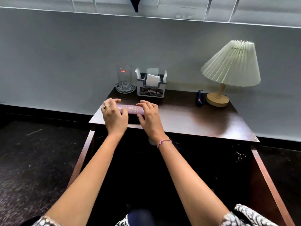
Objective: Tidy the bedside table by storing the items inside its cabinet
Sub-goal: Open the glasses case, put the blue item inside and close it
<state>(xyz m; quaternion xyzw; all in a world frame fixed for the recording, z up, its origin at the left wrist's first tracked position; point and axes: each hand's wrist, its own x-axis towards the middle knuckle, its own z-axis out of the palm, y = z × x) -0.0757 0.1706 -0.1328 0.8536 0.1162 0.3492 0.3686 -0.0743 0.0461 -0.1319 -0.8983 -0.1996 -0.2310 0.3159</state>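
The left hand (114, 113) curls over the left end of a mauve book (130, 110), fingers hooked over its far side and thumb on the near side. The right hand (149, 115) takes the right end the same way, so both hands grip the one book. It sits at the front left corner of the bedside table (195, 118), spine with gold lettering turned toward the person; I cannot tell whether it rests on the top or is just clear of it. It looks like a stiff hardback, fairly thick and probably of some weight, with a smooth cover that could slip. Holding it at both ends, thumbs against fingers, seems the safe grip for lowering it into the cabinet (146, 168), which stands open below, dark inside, with one door (81, 160) swung out on the left and one on the right. Counting along the back edge from the left: one glass (124, 75), fragile and best taken round its body, standing in one glass dish (125, 88); just beside it one napkin holder (151, 88), light, with white papers in it; well apart toward the back right corner, one small blue object (199, 99), too small to identify; touching or just beside it, one lamp (231, 62) with a pleated shade.
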